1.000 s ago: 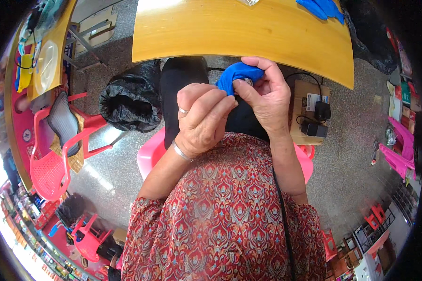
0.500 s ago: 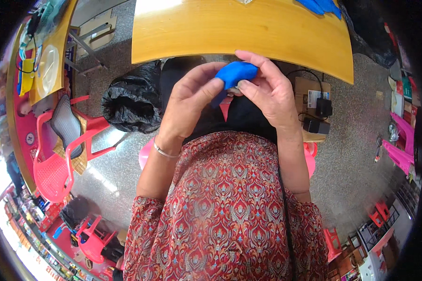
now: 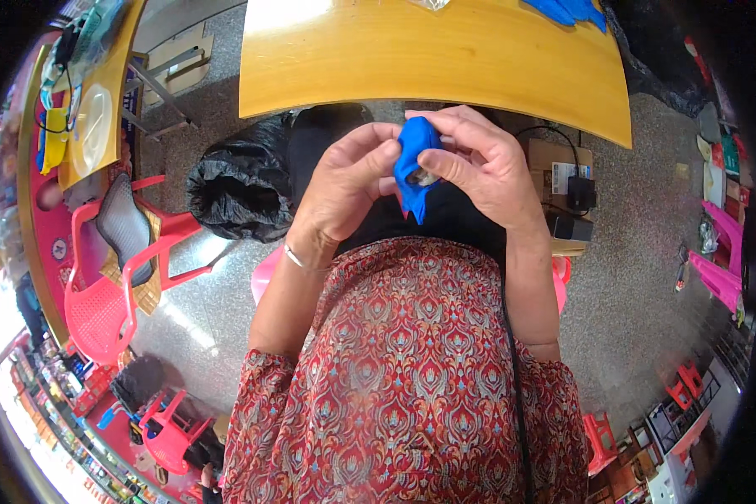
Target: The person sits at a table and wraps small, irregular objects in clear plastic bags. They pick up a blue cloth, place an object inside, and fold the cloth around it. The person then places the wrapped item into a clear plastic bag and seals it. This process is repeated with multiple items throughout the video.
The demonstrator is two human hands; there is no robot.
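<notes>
Blue and soft-looking, a small piece of cloth [image 3: 415, 165] sat pinched between both hands just below the near edge of the worktop [image 3: 433, 59], over the person's lap. The left hand [image 3: 344, 189] gripped its left side with curled fingers; the right hand [image 3: 479, 164] closed on its right side, thumb pressed against the fabric — a small dark-and-pale object showed in the fold, too small to identify. More blue fabric [image 3: 567, 10] lay at the far right edge of the smooth yellow wooden worktop. On the floor to the left stood a black plastic bag [image 3: 242, 186], crinkled and glossy, its mouth open; what it held could not be seen. Under the worktop on the right, a brown cardboard box [image 3: 554, 168] carried a white rectangular label and black adapters — a cable ran from them. Red plastic chairs [image 3: 118, 286] with mesh seats stood further left.
</notes>
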